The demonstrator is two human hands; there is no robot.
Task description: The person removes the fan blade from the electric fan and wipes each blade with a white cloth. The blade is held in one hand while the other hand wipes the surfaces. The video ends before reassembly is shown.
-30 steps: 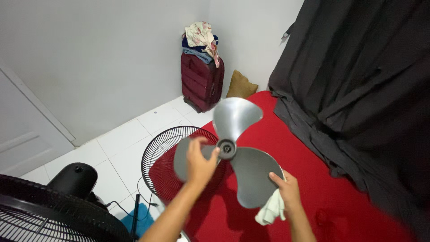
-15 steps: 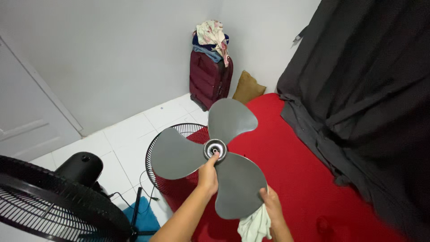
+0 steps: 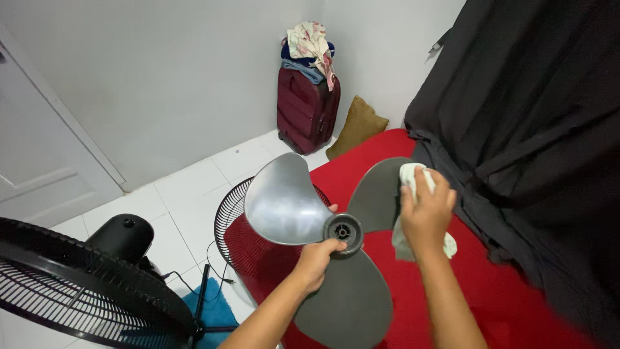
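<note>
I look down at a red bed cover (image 3: 413, 284) that fills the near right of the scene. A black curtain (image 3: 536, 129) hangs along the far right and spills onto the cover's edge. A round black wire fan guard (image 3: 227, 213) leans against the bed's left side, on the white tiled floor (image 3: 187, 194). At the near left stands the rest of the fan: its black motor housing (image 3: 119, 238) and a second wire grille (image 3: 71, 284). In the far corner a dark red suitcase (image 3: 307, 110) stands upright with folded clothes (image 3: 309, 48) piled on top, and a tan cushion (image 3: 359, 126) leans just beside it.

My left hand (image 3: 316, 258) holds a grey three-bladed fan blade (image 3: 284, 203) up over the bed, fingers curled closed around its dark centre hub. My right hand (image 3: 426, 213) presses a pale cloth (image 3: 408, 174) against the blade's right-hand wing, fingers bunched tight on the cloth.
</note>
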